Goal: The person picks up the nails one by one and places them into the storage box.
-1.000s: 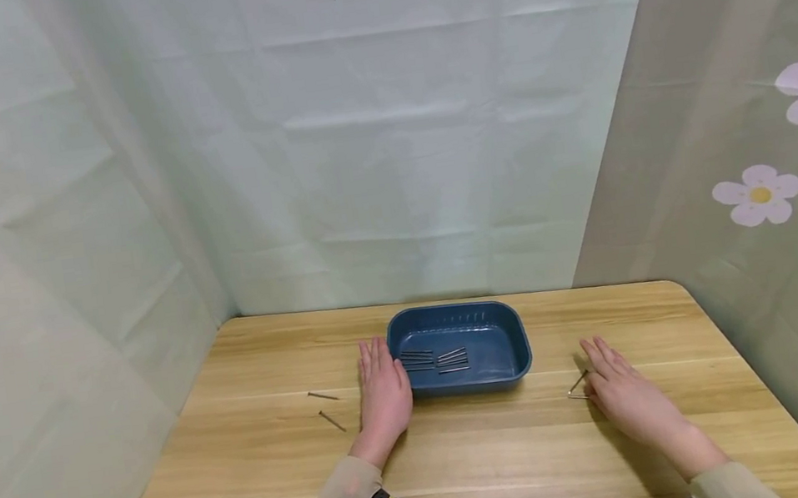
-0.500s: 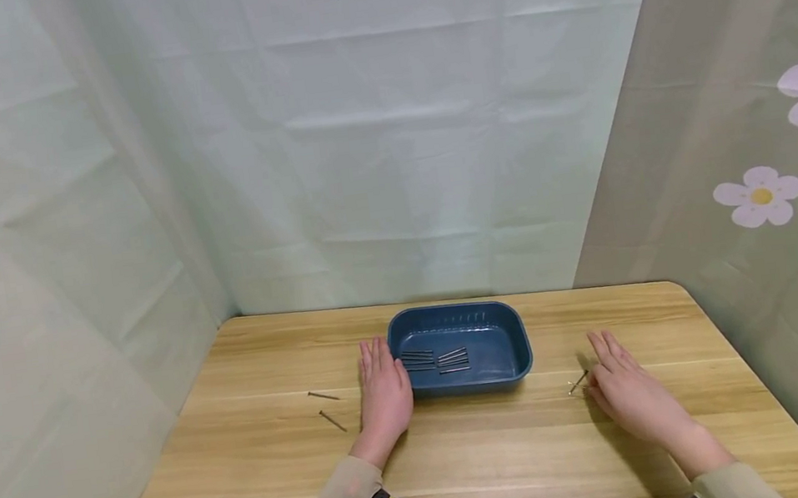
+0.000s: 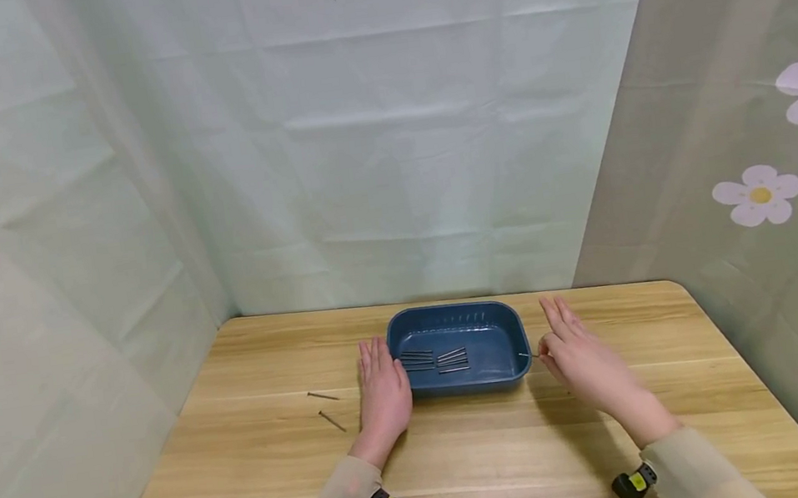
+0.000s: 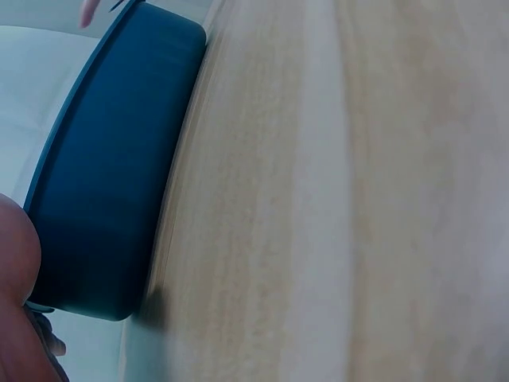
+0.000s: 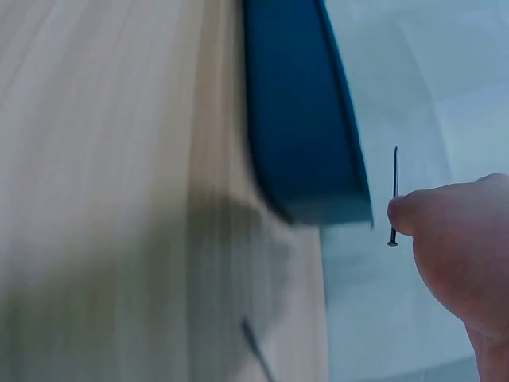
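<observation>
Between thumb and finger, my right hand (image 3: 586, 361) pinches a nail (image 5: 395, 177), its shank reaching over the right rim of a blue tray (image 3: 496, 354). The right wrist view shows the nail's flat head at one end and its point at the other. My left hand (image 3: 384, 394) rests along the tray's left side with fingers extended. Inside the tray lie two rows of nails, one group (image 3: 418, 361) by the left wall and another group (image 3: 453, 360) near the middle.
Two loose nails, an upper nail (image 3: 323, 395) and a lower nail (image 3: 332, 421), lie on the wooden table (image 3: 474, 475) left of my left hand. Another nail (image 5: 256, 350) is on the table under my right hand. A pale curtain (image 3: 394, 157) hangs behind.
My right hand has picked up a nail from the table at right and moved it left and up to the tray's right rim. The left hand and tray have stayed put.
</observation>
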`<state>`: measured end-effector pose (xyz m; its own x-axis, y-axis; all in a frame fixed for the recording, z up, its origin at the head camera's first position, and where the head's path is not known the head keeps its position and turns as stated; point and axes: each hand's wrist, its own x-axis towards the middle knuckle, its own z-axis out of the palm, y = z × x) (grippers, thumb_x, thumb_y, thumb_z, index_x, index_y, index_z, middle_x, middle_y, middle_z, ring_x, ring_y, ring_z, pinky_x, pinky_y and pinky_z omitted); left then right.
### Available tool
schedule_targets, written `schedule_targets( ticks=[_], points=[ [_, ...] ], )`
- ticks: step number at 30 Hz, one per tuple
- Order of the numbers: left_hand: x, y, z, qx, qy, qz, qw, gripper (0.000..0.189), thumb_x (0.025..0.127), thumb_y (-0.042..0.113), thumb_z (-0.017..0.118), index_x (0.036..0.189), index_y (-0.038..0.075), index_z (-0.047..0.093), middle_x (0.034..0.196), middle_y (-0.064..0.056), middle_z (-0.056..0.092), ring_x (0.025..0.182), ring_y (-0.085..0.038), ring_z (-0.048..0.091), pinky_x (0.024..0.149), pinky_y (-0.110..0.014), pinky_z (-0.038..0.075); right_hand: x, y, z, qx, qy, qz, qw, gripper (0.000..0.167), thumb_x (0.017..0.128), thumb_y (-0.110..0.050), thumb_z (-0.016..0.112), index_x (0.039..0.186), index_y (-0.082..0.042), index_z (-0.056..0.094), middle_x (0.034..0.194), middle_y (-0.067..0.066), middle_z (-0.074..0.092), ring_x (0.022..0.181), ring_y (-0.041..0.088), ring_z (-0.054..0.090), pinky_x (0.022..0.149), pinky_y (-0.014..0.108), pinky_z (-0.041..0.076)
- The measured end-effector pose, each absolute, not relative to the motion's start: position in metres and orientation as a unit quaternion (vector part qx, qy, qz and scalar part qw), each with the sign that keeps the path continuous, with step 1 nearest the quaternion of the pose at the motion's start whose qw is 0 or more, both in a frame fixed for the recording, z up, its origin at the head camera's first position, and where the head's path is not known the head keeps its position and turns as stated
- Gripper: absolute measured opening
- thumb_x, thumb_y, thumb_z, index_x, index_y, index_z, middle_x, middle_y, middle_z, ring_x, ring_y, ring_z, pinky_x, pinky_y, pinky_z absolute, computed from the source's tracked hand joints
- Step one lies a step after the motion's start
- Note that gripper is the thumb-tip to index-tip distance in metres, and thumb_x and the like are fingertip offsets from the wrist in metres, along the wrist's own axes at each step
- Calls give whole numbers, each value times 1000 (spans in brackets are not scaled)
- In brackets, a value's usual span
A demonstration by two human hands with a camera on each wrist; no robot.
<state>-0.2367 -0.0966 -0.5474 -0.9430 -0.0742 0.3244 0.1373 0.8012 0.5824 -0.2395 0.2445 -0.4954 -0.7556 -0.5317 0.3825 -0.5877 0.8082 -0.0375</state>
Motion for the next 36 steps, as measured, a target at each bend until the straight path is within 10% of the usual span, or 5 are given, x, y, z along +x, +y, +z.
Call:
schedule_targets(
  ticks=[36],
  points=[
    [-237, -95, -544, -17, -938, -306, 162, 53, 112, 10, 46, 155, -20, 36, 164, -36, 35, 159, -52, 18, 126, -63, 20, -316, 113, -506, 346, -929, -78, 107, 22, 109, -19, 63, 93, -10, 75, 174, 20, 25, 162, 39, 17, 129, 50, 22]
  ],
)
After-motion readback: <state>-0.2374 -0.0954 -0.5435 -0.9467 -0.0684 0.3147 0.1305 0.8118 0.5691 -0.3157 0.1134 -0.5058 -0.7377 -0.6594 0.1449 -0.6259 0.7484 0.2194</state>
